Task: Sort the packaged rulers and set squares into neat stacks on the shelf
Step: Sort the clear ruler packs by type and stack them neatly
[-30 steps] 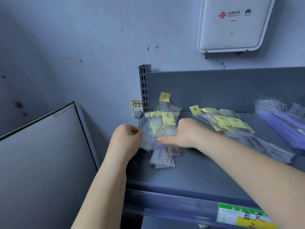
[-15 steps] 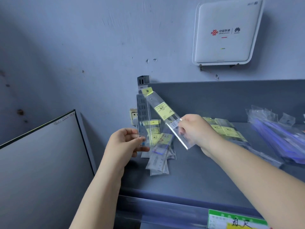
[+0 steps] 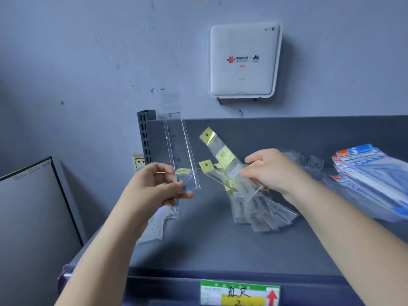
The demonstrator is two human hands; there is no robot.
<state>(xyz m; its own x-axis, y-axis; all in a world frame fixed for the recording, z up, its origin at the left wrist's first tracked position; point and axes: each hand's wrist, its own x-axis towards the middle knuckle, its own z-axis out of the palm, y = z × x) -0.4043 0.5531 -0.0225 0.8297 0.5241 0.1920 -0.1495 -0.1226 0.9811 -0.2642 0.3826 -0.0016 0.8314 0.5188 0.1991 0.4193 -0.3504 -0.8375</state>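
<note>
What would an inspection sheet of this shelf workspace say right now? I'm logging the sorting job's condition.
Surface: grey shelf, mostly bare in front.
Job's things: clear ruler pack held upright; yellow-tagged pack held tilted; fanned pile beneath; blue packs at right.
Clutter: small pile at left edge.
Grippers: left hand and right hand each pinch one pack.
Cables: nothing seen.
Surroundings: wall router, socket, price label.

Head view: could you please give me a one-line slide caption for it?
Left hand holds a clear packaged ruler upright; right hand grips a yellow-tagged one above the shelf.
</note>
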